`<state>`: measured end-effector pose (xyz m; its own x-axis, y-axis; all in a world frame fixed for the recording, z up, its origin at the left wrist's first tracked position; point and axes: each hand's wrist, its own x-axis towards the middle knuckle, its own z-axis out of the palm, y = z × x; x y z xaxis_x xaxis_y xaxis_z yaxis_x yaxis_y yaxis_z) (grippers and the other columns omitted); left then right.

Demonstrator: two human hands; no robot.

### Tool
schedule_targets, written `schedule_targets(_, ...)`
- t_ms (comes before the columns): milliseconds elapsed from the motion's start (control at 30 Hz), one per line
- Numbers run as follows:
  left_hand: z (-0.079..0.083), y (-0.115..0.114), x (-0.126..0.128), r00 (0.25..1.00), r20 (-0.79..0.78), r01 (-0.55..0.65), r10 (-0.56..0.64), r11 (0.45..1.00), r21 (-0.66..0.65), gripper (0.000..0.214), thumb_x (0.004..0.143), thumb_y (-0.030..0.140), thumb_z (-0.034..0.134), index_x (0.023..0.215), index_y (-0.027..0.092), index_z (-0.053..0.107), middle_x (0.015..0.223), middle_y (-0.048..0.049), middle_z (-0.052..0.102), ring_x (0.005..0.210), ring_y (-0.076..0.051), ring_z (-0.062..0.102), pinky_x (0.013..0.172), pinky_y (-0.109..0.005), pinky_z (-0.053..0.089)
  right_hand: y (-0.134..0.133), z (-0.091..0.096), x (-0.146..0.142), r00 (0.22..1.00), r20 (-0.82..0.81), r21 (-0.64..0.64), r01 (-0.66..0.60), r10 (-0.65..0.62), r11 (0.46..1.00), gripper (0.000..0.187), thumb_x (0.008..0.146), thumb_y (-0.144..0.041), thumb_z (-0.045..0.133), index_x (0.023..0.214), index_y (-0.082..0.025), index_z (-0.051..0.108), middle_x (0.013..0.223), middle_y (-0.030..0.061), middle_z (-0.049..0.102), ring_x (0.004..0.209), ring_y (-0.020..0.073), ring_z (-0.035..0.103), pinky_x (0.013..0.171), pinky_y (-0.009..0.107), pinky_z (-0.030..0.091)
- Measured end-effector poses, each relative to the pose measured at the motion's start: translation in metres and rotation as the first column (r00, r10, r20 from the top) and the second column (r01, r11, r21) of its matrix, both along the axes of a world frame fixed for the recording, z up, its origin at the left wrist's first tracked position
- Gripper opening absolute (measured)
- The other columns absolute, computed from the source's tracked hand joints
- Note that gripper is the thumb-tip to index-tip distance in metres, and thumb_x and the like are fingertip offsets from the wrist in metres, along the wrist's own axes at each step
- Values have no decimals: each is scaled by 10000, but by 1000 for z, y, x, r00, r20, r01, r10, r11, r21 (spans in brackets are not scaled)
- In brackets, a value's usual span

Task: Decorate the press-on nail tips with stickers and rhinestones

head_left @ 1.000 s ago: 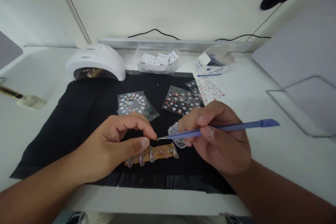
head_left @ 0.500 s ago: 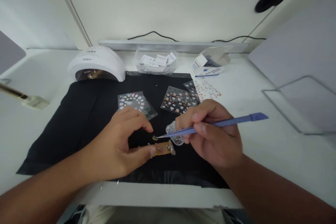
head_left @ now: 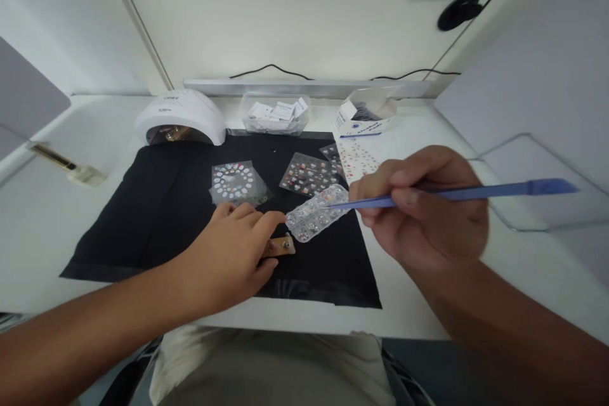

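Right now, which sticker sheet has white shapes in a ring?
The sheet nearest the white lamp, just beyond the left hand; those farther right show scattered patterns.

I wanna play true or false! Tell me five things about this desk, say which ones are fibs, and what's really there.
1. The right hand holds a long thin blue tool. True.
2. A white domed plastic lamp stands at the back right corner. False: the white domed plastic lamp stands at the back left.
3. The left hand hides part of a flat brown strip. True.
4. The cloth-like mat is bright red. False: the cloth-like mat is black.
5. The tool's tip points at the lamp. False: it is over a clear plastic case with small compartments.
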<state>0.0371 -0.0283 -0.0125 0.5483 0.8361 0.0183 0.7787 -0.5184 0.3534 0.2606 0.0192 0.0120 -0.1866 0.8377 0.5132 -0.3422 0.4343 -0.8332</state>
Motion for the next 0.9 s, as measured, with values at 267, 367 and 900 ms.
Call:
schedule_targets(267,-8,-1,11,995,-94,-19,23,999,46,368,909,127,518,1276,149,499,978,-107,721,936,-304,634,822,-492,440,5,-22,7,998,-32,-52,-59,57,997,75,787,-199,737,758,-237,679,538,-51,615,435,117,557,410,278,403)
schedule_targets(367,-8,-2,12,994,-111,-14,22,997,70,344,928,112,488,1268,158,501,975,-106,715,934,-297,637,828,-491,437,2,-21,7,998,-32,-90,-53,50,995,93,786,-168,709,747,-234,658,527,-57,601,434,110,550,408,268,403)
schedule_targets(900,-15,0,8,998,-48,52,-46,991,125,300,943,78,475,1234,149,457,1063,-115,738,946,-310,673,768,-509,413,-14,-43,-4,962,250,-112,-85,111,990,142,829,-98,560,797,-217,630,658,-30,584,557,117,537,520,278,420)
